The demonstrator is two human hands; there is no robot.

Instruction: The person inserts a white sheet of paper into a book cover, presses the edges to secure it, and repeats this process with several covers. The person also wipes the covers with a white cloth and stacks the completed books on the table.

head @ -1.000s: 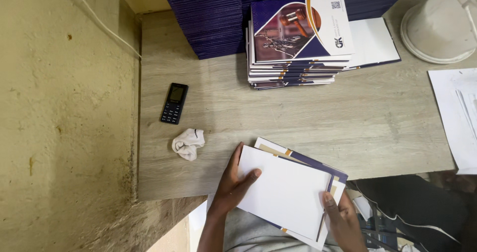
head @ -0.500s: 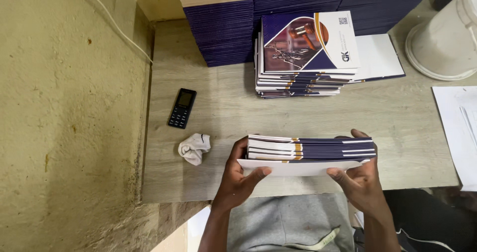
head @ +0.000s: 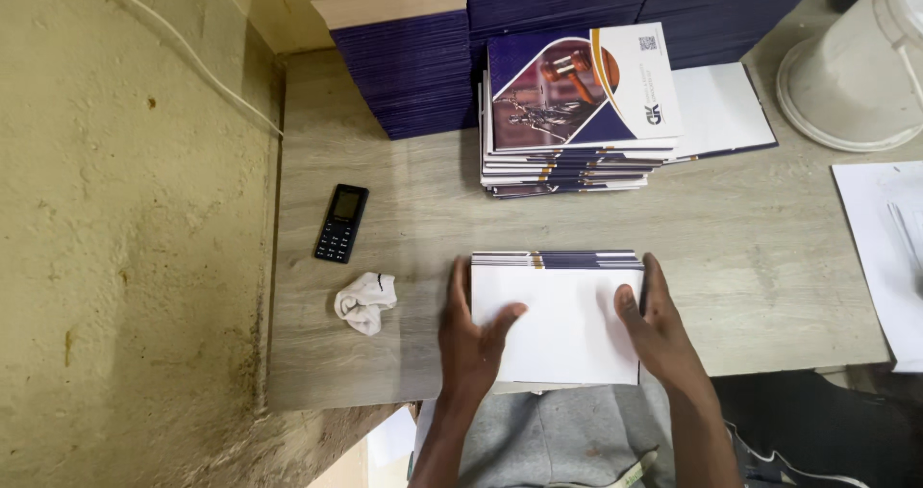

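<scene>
A person squares a small stack of booklets (head: 556, 320) on a grey wood-grain table (head: 769, 267), white back cover up, near the front edge. The left hand (head: 476, 339) lies flat at the stack's nine o'clock side, fingers spread and thumb on the cover; the right hand (head: 659, 329) presses the three o'clock edge, fingers extended — neither closes around it. The stack looks stiff but slick-covered and likely to slide apart, so the two side edges seem the surest hold. At twelve o'clock stands a taller pile of printed booklets (head: 577, 113); at ten o'clock lies a black phone (head: 341, 223), with a crumpled white cloth (head: 365, 301) at nine.
</scene>
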